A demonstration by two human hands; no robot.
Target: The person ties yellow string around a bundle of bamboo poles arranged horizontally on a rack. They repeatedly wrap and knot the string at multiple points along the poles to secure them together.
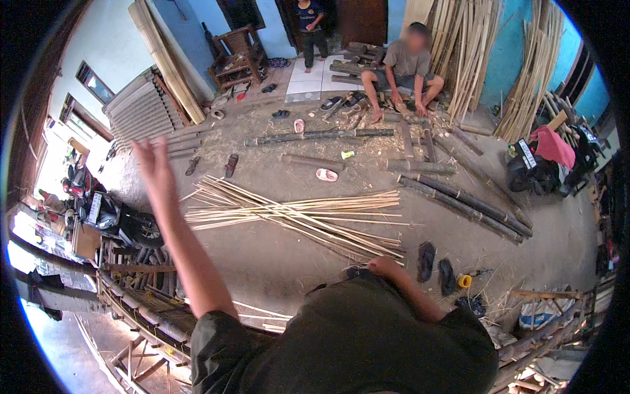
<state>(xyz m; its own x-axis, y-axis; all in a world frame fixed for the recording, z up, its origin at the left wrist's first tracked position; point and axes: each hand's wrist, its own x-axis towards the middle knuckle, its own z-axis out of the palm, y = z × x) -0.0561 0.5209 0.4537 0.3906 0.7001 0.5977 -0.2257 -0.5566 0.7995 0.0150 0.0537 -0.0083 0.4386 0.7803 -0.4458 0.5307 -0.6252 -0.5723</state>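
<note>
Bundle of thin pale sticks [282,210] is lying on the grey floor [262,276] in front of the person, forming a long, flat cross; the ends are fanning out left and right, and the strips are overlapping near the middle.

Left hand [154,161]: arm is extending forward past the left end of the sticks. Hand is showing up beyond and to the left of that end, apart from the bundle in this view. Fingers are blurring but appearing spread, loosely open; nothing is showing in the grasp.

Right hand [384,264]: is sitting close to the body, just beside the near right ends of the sticks. Fingers are partly hiding and seeming curled; cannot tell how far they are closing, nor whether they are gripping or touching a stick.

More pale strips [266,314] are lying nearer the body, between the left arm and the dark shirt [354,335].

Surroundings: two dark poles [466,207] are lying to the right, beyond the right hand; a pair of dark sandals [426,261] is resting nearer to it. Farther off, a co-worker [410,65] is sitting low, both hands reaching down near pieces of wood.
</note>
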